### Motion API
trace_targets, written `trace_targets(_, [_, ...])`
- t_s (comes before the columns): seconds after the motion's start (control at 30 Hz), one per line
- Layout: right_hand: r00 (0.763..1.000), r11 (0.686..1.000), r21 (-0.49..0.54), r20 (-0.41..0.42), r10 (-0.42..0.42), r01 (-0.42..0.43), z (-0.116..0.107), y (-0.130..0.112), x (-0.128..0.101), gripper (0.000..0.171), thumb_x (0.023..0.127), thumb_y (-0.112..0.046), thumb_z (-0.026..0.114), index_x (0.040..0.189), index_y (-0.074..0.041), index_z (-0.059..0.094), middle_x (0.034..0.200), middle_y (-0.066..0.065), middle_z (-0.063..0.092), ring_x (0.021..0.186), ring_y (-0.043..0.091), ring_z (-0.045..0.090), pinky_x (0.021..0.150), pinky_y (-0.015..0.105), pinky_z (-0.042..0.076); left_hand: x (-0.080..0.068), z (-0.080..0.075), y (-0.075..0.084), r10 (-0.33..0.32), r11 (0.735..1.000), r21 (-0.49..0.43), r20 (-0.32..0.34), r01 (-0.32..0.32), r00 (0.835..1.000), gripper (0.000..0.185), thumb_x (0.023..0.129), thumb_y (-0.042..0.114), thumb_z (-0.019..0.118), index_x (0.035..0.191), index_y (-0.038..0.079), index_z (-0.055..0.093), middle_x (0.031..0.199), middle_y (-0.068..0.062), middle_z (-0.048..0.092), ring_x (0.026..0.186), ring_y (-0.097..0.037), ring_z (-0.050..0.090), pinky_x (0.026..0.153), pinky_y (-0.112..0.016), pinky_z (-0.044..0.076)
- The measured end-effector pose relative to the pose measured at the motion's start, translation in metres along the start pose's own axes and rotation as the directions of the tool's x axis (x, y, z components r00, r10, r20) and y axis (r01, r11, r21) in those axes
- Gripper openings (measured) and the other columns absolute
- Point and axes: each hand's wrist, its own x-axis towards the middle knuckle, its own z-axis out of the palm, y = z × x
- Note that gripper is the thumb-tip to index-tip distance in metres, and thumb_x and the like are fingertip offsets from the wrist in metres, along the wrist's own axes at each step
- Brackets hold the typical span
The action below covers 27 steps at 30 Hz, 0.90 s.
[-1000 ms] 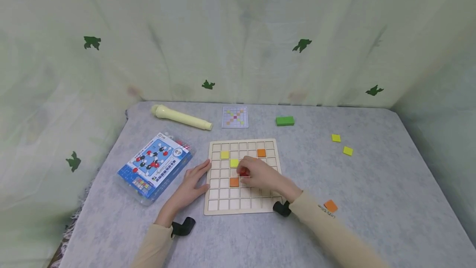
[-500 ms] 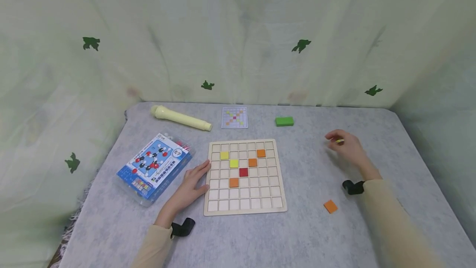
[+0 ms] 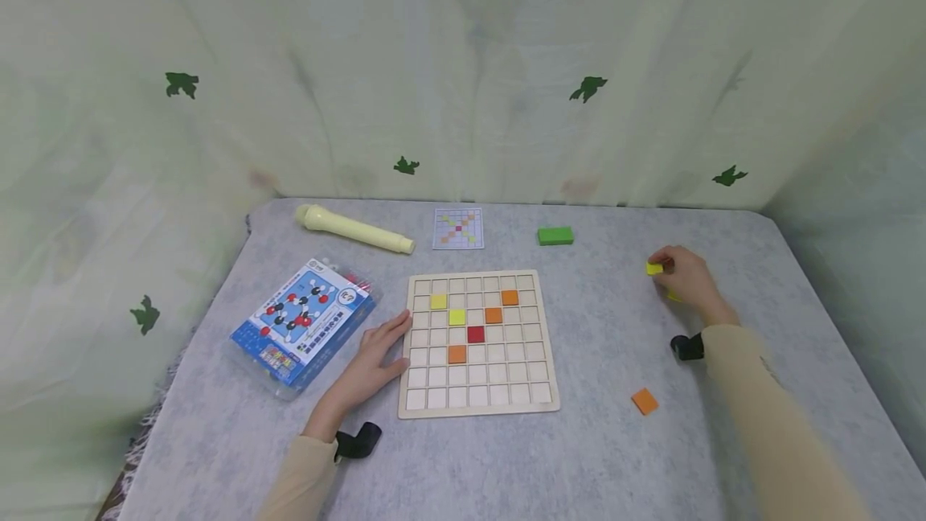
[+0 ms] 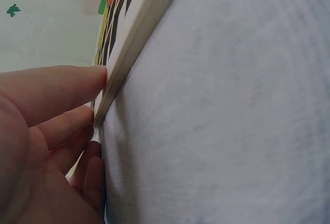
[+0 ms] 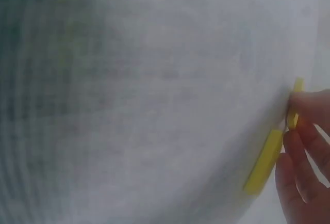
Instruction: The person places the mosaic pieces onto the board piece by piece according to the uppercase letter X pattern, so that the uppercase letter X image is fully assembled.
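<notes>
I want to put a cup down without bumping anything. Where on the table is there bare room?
Bare cloth runs along the near edge in front of the wooden board, and between the board and the orange tile. It is crowded left of the board, where the left hand lies beside the blue box, and at the right hand with the yellow tile.

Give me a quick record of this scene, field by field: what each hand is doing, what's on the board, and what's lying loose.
left hand: left hand rests flat against the wooden grid board edge
right hand: right hand pinches a yellow tile
board: two yellow, three orange, one red tile
loose: orange tile, green block
</notes>
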Motion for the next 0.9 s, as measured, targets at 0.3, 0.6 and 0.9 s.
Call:
trace_targets(0.3, [0.985,0.986,0.027,0.049,-0.164,0.163,0.027,-0.059,-0.013,0.024,0.087,-0.002,0.065,0.111,0.003,0.060,0.109,0.019,0.059,0.099,0.034,0.053,0.083,0.048,0.045,-0.001,0.000,0.001,0.006,1.000,0.003,-0.003,-0.006,1.000,0.064,0.092,0.008,0.061,0.149,0.004,0.031,0.157,-0.010,0.022,0.130,-0.031,0.024,0.100,-0.053,0.027])
trace_targets(0.6, [0.883,0.902,0.105,0.185,-0.431,0.418,0.083,-0.140,-0.045,0.022,0.081,-0.004,0.073,0.101,-0.006,0.065,0.097,0.000,0.061,0.089,0.019,0.054,0.077,0.035,0.047,-0.001,0.000,0.003,-0.003,1.000,0.005,-0.002,0.003,1.000,0.064,0.092,0.009,0.060,0.149,0.003,0.031,0.157,-0.011,0.022,0.131,-0.032,0.022,0.101,-0.054,0.027])
trace_targets(0.9, [0.772,0.826,0.077,0.315,-0.552,0.559,0.122,-0.175,-0.065,0.017,0.083,-0.008,0.073,0.097,-0.010,0.065,0.094,-0.005,0.057,0.082,0.012,0.050,0.074,0.028,0.045,-0.002,-0.001,0.005,0.008,1.000,-0.012,-0.012,-0.008,1.000,0.064,0.091,0.006,0.061,0.147,0.000,0.032,0.156,-0.013,0.023,0.130,-0.033,0.024,0.100,-0.054,0.027])
